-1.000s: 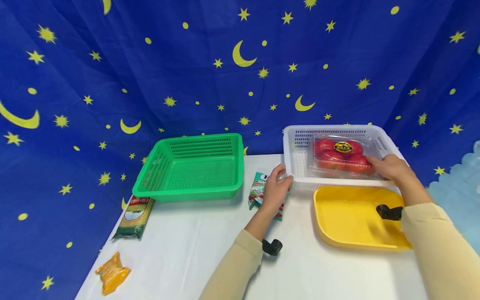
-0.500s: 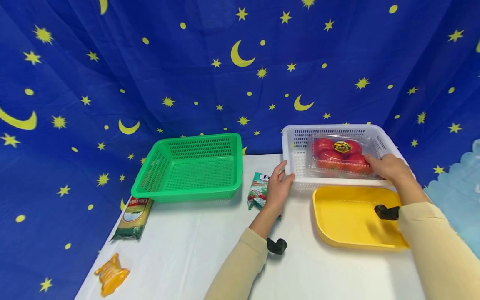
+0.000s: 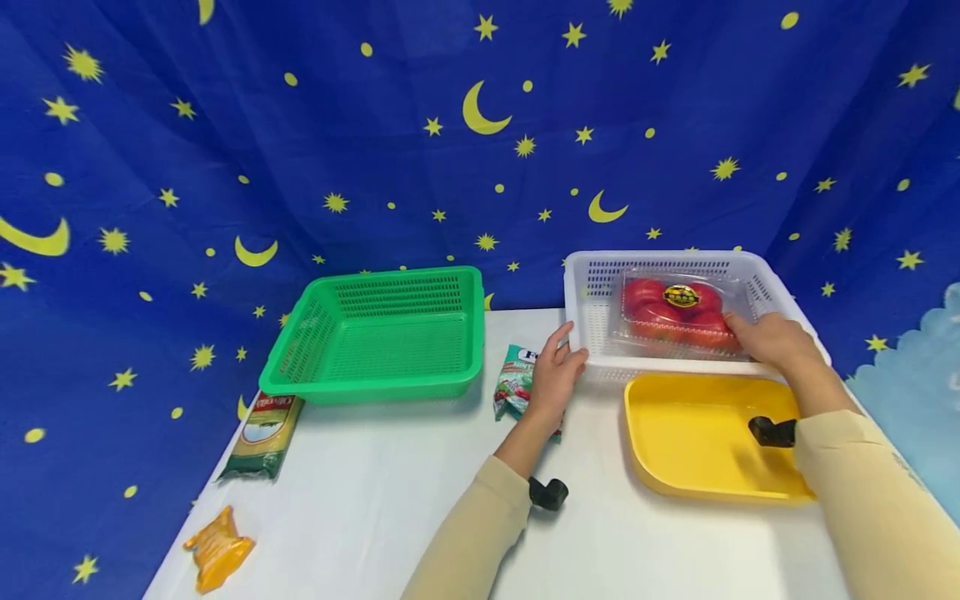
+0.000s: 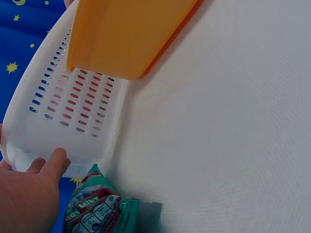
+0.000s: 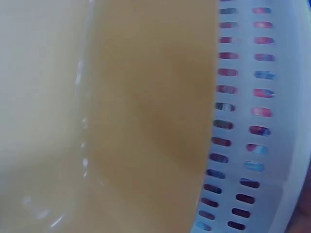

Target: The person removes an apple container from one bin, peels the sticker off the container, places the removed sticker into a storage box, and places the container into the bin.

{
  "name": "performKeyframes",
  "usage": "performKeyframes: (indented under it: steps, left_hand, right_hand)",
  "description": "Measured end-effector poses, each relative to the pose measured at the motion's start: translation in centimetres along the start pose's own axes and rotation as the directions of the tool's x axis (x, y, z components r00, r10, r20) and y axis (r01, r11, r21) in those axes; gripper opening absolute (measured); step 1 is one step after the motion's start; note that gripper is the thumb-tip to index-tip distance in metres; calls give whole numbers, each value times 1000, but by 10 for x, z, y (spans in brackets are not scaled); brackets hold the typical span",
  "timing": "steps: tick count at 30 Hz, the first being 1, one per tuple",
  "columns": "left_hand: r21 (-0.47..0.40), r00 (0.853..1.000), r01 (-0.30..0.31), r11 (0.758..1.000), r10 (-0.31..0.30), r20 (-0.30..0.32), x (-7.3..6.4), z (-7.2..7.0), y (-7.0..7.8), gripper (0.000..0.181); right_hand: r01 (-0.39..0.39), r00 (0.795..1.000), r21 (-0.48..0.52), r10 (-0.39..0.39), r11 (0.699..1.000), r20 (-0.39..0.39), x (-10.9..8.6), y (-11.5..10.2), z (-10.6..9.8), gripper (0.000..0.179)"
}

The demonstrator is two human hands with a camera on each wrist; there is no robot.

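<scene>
A clear plastic pack of tomatoes (image 3: 678, 312) with a black and gold label lies inside the white basket (image 3: 600, 363). At the pack's right end is my right hand (image 3: 776, 340), reaching over the basket's front rim. It grips the pack there, thumb along the near edge and the other fingers mostly hidden. My left hand (image 3: 553, 379) touches the outside of the basket's front left corner. In the left wrist view, its thumb (image 4: 57, 162) is close against the wall. Partly behind this hand lies a green candy bag (image 3: 516, 385) with red pictures.
A yellow tray (image 3: 693, 487) stands right in front of the white basket, under my right wrist. Left of centre is a green basket (image 3: 375, 390). A gold and green food packet (image 3: 262, 437) and a small orange packet (image 3: 219, 550) lie near the table's left edge.
The tomato pack has shifted slightly left inside the white basket, along with my right hand. My left hand stays at the basket's corner.
</scene>
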State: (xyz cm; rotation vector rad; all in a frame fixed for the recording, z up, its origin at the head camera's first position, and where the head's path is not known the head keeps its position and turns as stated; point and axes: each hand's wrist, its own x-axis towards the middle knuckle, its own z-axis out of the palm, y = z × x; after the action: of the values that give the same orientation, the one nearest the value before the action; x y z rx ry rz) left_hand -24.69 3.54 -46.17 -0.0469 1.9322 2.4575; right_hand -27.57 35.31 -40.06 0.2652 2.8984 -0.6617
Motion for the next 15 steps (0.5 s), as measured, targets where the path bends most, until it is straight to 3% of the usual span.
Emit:
performKeyframes:
  steps: [5,10,15]
  left_hand:
    - [-17,1000,0,1000,0,-14,0,4,1,47]
    - [-9,1000,-13,1000,13,3,0,7,0,47]
    - [21,1000,-17,1000,17,-3,0,7,-1,47]
  right_hand:
    - [46,999,-35,-46,998,-6,-1,1,-3,96]
    - [-77,997,32,76,997,11,-4,-2,-6,103]
    - [-125,992,98,126,987,-5,-5,-4,-7,106]
